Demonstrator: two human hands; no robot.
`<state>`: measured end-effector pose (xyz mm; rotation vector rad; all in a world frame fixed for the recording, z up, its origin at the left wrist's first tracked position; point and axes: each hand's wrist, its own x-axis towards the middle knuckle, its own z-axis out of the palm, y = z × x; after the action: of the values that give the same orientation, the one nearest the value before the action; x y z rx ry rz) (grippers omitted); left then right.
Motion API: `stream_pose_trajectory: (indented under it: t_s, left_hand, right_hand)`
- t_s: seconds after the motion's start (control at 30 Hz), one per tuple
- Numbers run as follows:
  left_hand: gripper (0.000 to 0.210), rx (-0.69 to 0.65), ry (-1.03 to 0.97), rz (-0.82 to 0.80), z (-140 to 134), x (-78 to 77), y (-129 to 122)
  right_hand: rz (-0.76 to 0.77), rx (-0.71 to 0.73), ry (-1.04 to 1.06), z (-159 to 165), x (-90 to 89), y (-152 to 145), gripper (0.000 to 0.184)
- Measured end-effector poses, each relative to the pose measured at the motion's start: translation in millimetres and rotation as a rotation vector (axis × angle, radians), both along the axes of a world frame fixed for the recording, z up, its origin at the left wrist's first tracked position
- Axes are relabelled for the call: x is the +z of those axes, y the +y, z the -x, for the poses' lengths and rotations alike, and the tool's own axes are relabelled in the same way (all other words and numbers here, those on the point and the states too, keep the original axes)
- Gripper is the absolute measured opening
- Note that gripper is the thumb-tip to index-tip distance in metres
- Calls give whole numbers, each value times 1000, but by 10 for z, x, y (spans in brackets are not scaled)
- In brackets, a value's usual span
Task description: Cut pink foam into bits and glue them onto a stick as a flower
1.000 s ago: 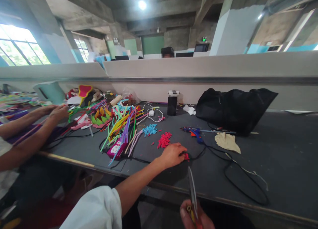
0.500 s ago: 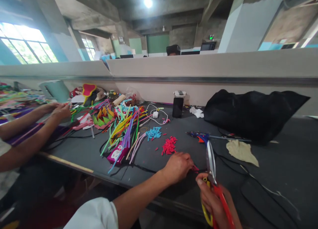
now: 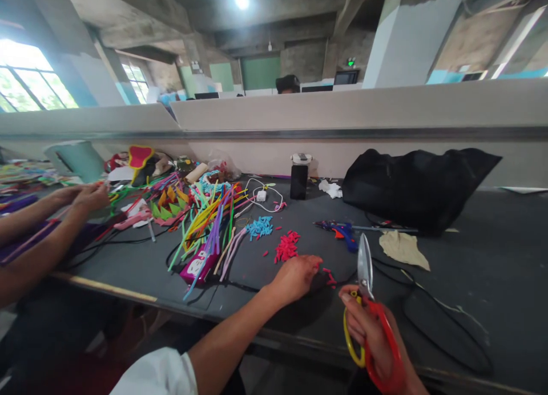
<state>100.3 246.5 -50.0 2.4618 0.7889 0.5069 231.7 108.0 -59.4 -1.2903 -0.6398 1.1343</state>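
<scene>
My left hand (image 3: 296,279) is over the dark table just in front of a pile of short red pieces (image 3: 286,246). Its fingers are curled together, with a hint of red at the tips; what they hold is mostly hidden. A few loose red pieces (image 3: 329,277) lie right of those fingertips. In my right hand (image 3: 371,332) are large scissors (image 3: 365,263) with one red and one yellow handle, blades pointing up and nearly closed. Beyond the red pile sits a pile of short blue pieces (image 3: 259,228).
Colourful fuzzy stems (image 3: 209,224) lie across a purple box (image 3: 197,269) on the left. A blue glue gun (image 3: 349,235), tan cloth (image 3: 403,249), black bag (image 3: 415,189) and phone (image 3: 299,181) stand or lie farther back. Another person's hands (image 3: 88,196) work at far left. Black cable (image 3: 411,326) loops at right.
My left hand has drawn back slightly left, uncovering loose red pieces on the table. The scissors in my right hand have turned a little, and the view has shifted to the right.
</scene>
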Motion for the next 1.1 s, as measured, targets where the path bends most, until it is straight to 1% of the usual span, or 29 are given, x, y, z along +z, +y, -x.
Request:
stream_pose_trajectory:
  t_s: [0.07,0.1,0.17,0.2,0.27,0.33,0.37,0.43,0.53,0.63,0.73,0.83,1.0,1.1]
  left_hand:
    - [28,6,-91,122,31,10,18]
    - [27,30,-144,192,41,18,27]
    - [20,110,-294,367,53,50,44]
    - [16,155,-390,473,55,76,50]
    - [13,222,-594,693,60,147,55]
    - [21,244,-775,865,75,228,50]
    - [24,256,-852,923,87,267,44]
    - [26,277,-976,1019,118,336,29]
    - [26,267,-1075,1147,163,424,-6]
    - [25,245,-1110,1233,191,507,-53]
    - [22,213,-1113,1268,206,574,-98]
    - [18,196,-1102,1239,222,615,-128]
    - [17,258,-1096,1153,249,648,-159]
    - [15,261,-1069,1113,252,661,-184]
  right_hand:
    - [-23,-3,-17,8,30,24,44]
    - [-28,-8,-29,7,45,36,44]
    - [-27,-31,-101,-8,71,60,45]
    - [-27,-42,-181,-23,80,70,44]
    - [-40,-63,-454,-62,85,89,42]
    - [-71,-92,-785,-99,70,103,39]
    - [-78,-106,-932,-111,56,108,37]
    - [-68,-123,-1162,-116,23,116,37]
    - [-56,-113,-1414,-82,-9,131,38]
    - [-129,-142,-1557,-20,-2,164,36]
    - [-209,-143,-1587,44,14,214,29]
    - [-221,-138,-1591,92,4,258,27]
    - [-246,-185,-1643,115,-52,269,30]
    - [-246,-197,-1661,105,-72,244,29]
